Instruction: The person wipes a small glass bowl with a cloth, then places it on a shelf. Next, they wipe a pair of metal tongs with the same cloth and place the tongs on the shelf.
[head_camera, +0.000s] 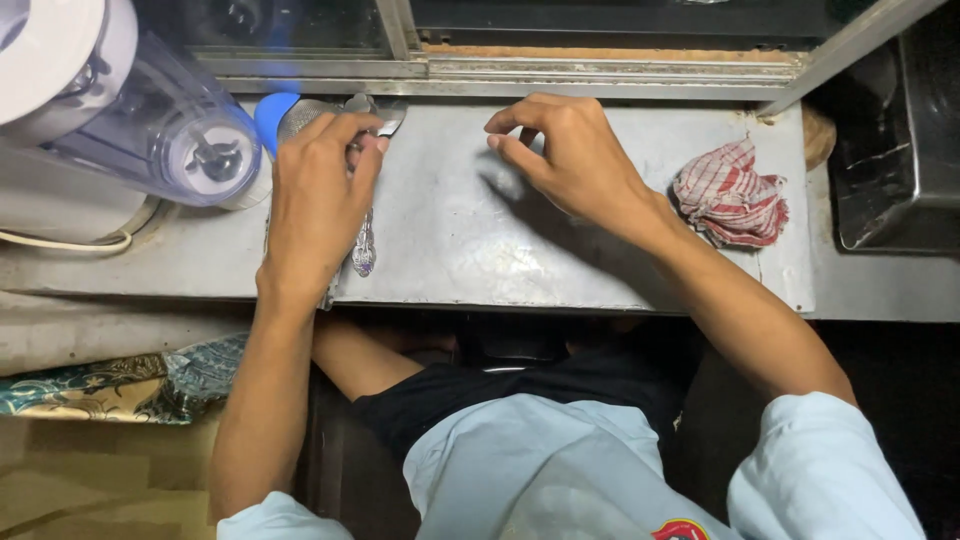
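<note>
Steel spoons (364, 245), at least two by the handles showing, lie on the metal counter (480, 250) under your left hand (318, 195), whose fingers curl down onto their bowls. Your right hand (570, 155) rests empty beside it, fingers loosely bent. One blender jug (165, 125) lies at far left, one red checked cloth (730, 192) at right.
</note>
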